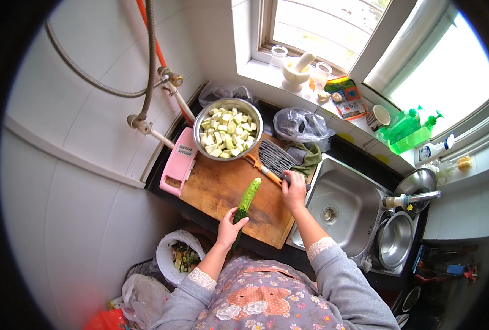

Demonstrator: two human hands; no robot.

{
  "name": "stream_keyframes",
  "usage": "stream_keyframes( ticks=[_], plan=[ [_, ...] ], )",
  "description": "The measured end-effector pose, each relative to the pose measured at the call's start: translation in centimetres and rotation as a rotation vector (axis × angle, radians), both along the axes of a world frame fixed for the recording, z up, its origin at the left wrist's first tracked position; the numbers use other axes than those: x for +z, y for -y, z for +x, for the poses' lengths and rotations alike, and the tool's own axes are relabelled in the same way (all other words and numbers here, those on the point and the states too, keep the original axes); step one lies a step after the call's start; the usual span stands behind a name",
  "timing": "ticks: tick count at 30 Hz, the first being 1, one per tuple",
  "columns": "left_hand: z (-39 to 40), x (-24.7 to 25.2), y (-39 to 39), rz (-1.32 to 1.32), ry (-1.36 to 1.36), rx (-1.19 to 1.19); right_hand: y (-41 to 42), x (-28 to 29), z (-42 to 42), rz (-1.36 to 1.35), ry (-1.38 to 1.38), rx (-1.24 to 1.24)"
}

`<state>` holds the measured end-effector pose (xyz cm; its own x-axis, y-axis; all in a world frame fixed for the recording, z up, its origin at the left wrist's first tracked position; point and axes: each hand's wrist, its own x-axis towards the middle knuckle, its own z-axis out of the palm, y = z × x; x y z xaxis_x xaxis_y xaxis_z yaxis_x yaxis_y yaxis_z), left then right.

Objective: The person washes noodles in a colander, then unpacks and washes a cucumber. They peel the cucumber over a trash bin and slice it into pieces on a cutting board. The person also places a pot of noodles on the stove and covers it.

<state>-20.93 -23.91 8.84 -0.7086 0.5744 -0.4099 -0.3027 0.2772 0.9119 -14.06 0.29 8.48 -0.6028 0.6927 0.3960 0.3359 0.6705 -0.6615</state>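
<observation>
My left hand (229,229) grips a cucumber (249,195) by its lower end, over the front edge of the wooden cutting board (223,185). The cucumber's upper part is pale and peeled; dark green skin shows near my fingers. At the board's right side, my right hand (294,190) closes around a dark handle (285,178). It appears to belong to the knife with a streaked, patterned blade (275,156), but my fingers hide the join. An orange peeler (265,170) lies against the blade, its near end beside my right thumb.
A steel bowl of pale diced vegetable (228,131) and a pink grater (178,163) sit behind and left. To the right is a steel sink (343,198) with basins (395,241). A green cloth (308,159) lies by the knife. A waste bin (174,258) stands below left.
</observation>
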Motion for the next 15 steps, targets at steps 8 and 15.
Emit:
stream_keyframes(
  ticks=[8,15],
  plan=[
    [0.5,1.3,-6.6,0.162,0.24,-0.277,-2.9,0.1,8.9,-0.004,0.087,-0.409],
    [8.2,2.1,-14.7,0.129,0.501,-0.569,-7.6,1.0,21.2,0.094,0.364,-0.72]
  ],
)
